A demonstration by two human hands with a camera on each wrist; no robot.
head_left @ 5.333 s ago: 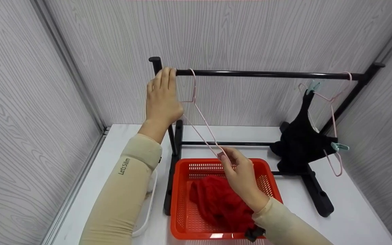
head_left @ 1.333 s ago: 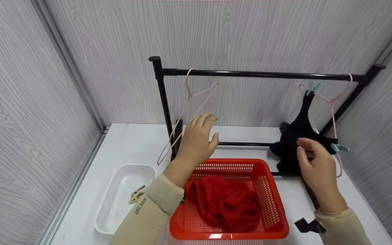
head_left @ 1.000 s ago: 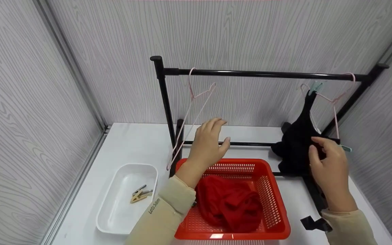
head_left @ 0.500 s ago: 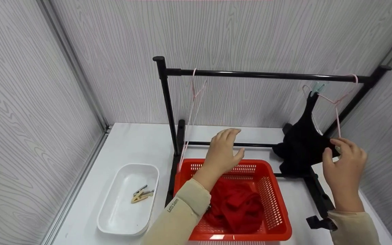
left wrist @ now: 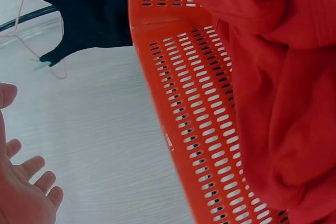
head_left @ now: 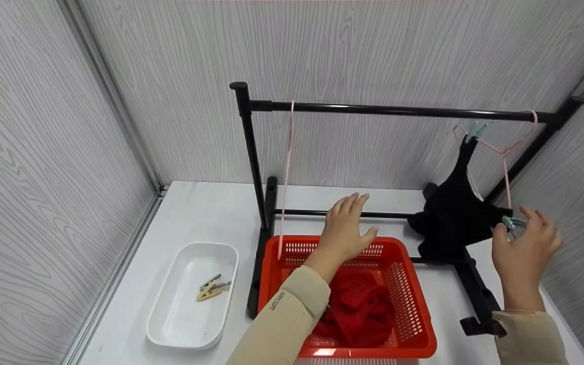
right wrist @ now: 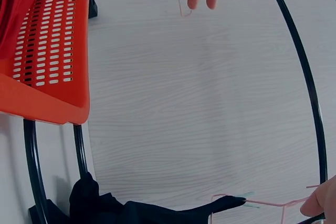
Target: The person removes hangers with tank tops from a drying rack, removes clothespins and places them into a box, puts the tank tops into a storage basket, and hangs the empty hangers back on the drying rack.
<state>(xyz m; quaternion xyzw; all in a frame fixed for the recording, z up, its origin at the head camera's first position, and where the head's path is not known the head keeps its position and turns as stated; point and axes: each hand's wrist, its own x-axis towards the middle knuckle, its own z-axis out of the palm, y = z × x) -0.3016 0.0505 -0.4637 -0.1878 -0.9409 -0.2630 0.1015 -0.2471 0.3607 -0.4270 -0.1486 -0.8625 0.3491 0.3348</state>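
Observation:
My right hand (head_left: 525,253) is at the lower teal clip (head_left: 510,222), which shows in the gap between thumb and fingers. That clip sits at one end of a black strappy garment (head_left: 449,218). A second teal clip (head_left: 476,131) fastens its upper strap to a pink hanger (head_left: 507,177) on the black rail (head_left: 398,110). Over the orange-red basket (head_left: 426,324), my left hand (head_left: 342,233) is held with fingers spread and holds nothing. Another pink hanger (head_left: 286,187) hangs edge-on at the rail's left end.
A bunched red cloth (head_left: 363,309) lies in the basket. To the left stands a white tray (head_left: 152,309) with a few clothespins (head_left: 211,293). The rack's post (head_left: 252,162) and black feet (head_left: 474,284) frame the basket, with walls on three sides.
Earlier my left hand was at the rail and my right hand held the left hanger. Both let go; my right hand moved right to the teal clip, my left over the basket. The hanger turned edge-on.

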